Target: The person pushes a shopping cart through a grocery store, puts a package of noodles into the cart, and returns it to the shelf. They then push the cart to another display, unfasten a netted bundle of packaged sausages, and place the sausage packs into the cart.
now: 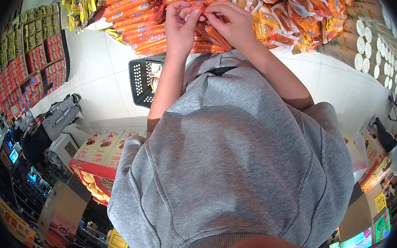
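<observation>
My left hand (184,28) and my right hand (233,24) meet over a display of sausages in orange plastic wrappers (144,23). The fingers of both hands are closed in a pinch on a red-orange plastic wrapper (202,7) between them. My fingers hide part of it, and I cannot make out what is inside. Below my fingertips, a few wrapped sausages (217,37) lie at an angle. To the right of my right hand is a heap of shorter sausages in clear and orange packs (283,17).
A black shopping basket (138,84) with items inside is by my left forearm. Yellow-wrapped snacks (80,9) hang at the upper left, near a shelf of red and green packs (29,53). White-ended packages (365,50) are stacked on the right. Printed boxes (100,152) stand behind me.
</observation>
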Demonstrator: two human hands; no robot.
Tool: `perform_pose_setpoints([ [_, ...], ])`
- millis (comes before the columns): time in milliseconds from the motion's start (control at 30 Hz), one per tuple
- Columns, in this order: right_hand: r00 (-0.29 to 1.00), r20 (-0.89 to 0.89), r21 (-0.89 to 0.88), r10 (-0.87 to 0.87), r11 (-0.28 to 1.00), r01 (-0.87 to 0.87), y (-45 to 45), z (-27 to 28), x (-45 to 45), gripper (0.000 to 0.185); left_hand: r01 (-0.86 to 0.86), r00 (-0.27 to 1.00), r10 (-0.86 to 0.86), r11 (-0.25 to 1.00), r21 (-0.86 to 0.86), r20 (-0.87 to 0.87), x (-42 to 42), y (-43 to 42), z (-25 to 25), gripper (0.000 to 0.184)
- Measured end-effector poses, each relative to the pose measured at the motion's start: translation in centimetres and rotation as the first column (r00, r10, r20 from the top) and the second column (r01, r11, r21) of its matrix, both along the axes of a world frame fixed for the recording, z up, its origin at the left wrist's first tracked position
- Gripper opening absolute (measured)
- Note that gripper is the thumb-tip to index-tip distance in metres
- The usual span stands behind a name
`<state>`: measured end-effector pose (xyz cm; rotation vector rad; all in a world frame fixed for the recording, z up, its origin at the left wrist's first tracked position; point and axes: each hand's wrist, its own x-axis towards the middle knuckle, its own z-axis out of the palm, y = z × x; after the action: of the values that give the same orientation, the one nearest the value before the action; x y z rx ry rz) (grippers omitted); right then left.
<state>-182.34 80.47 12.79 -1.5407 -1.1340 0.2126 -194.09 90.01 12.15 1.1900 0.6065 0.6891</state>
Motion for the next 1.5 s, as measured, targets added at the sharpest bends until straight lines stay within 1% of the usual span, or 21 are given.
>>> perform_pose_setpoints([
  [33,1.000,-0.004,-0.007,0.005,1.000,-0.005,0.0,-0.1,0.0,0.010,-0.002,1.000,0.002,1.000,-0.006,-0.002,0.0,0.0,0.1,0.022],
  [133,1.000,0.005,-0.026,-0.009,1.000,0.009,-0.1,0.2,-0.1,0.010,0.019,1.000,-0.019,0.998,-0.054,0.014,-0.1,0.0,0.3,0.030],
  [233,1.000,0.006,0.007,-0.001,1.000,0.001,0.0,-0.4,0.2,0.009,0.079,0.997,-0.080,0.996,0.044,0.018,0.0,-0.6,1.4,0.033],
  [333,1.000,0.021,0.012,0.006,1.000,-0.006,-0.1,-0.2,0.2,0.009,0.092,0.996,-0.093,0.993,0.075,0.009,-0.2,-0.3,0.6,0.038],
  [433,1.000,-0.009,-0.061,0.007,0.998,-0.008,-0.3,-0.1,0.2,0.009,0.042,0.999,-0.042,0.999,-0.008,0.033,-0.1,-0.1,0.6,0.038],
  [533,0.955,-0.295,-0.053,0.028,0.998,-0.045,-0.3,-1.1,-0.2,0.009,0.075,0.997,-0.076,0.997,0.035,0.014,-0.3,-0.1,0.6,0.037],
  [633,0.799,-0.585,0.052,0.141,0.989,-0.136,-0.3,-1.3,0.0,0.010,0.142,0.990,-0.142,0.987,0.082,0.001,-0.3,-0.2,0.9,0.035],
  [733,0.727,-0.656,0.110,0.203,0.978,-0.175,0.0,-0.8,0.6,0.015,0.172,0.984,-0.166,0.982,0.081,-0.069,-0.5,0.0,0.9,0.038],
  [833,0.754,-0.615,0.114,0.231,0.972,-0.205,0.1,-1.2,0.9,0.020,0.043,0.999,-0.044,0.997,0.065,0.017,-0.3,-0.3,0.7,0.039],
  [933,0.786,-0.608,0.090,0.113,0.993,-0.073,0.3,-1.4,0.4,0.022,-0.017,0.999,0.016,1.000,0.014,0.044,-0.1,-0.6,0.1,0.035],
  [967,0.885,-0.465,0.052,0.034,0.999,-0.011,0.2,-1.2,0.4,0.022,-0.036,0.999,0.035,0.999,0.023,0.041,0.0,-0.6,-0.1,0.033],
  [1000,0.951,-0.305,0.024,-0.048,0.998,0.058,0.0,-0.9,0.3,0.022,-0.054,0.998,0.053,0.998,0.032,0.037,0.0,-0.6,-0.2,0.032],
  [1033,0.983,-0.135,0.010,-0.128,0.991,0.130,-0.3,-0.4,0.2,0.023,-0.072,0.997,0.071,0.997,0.041,0.033,0.0,-0.6,-0.3,0.030],
  [1133,1.000,-0.007,-0.074,0.007,0.997,-0.008,-1.3,0.9,-0.2,0.023,-0.105,0.994,0.104,0.994,0.018,0.011,0.1,-0.7,0.0,0.026],
  [1233,0.976,-0.215,-0.052,0.017,0.998,-0.029,-0.8,0.6,-0.5,0.023,-0.081,0.996,0.083,0.995,-0.050,0.043,0.0,-0.5,0.5,0.023],
  [1333,0.940,-0.340,0.002,0.015,1.000,-0.015,-0.6,0.0,-0.2,0.023,-0.026,1.000,0.026,0.999,-0.042,-0.002,0.0,-0.5,1.2,0.022],
  [1433,0.939,-0.341,0.026,0.032,0.999,-0.025,-0.7,-0.2,0.1,0.022,0.006,0.999,-0.008,0.999,-0.049,-0.046,0.0,-0.4,1.5,0.020],
  [1500,0.942,-0.333,0.021,0.043,0.999,-0.038,-0.7,-0.3,0.3,0.021,0.023,0.999,-0.025,0.999,-0.035,-0.046,0.0,-0.3,1.5,0.020],
])
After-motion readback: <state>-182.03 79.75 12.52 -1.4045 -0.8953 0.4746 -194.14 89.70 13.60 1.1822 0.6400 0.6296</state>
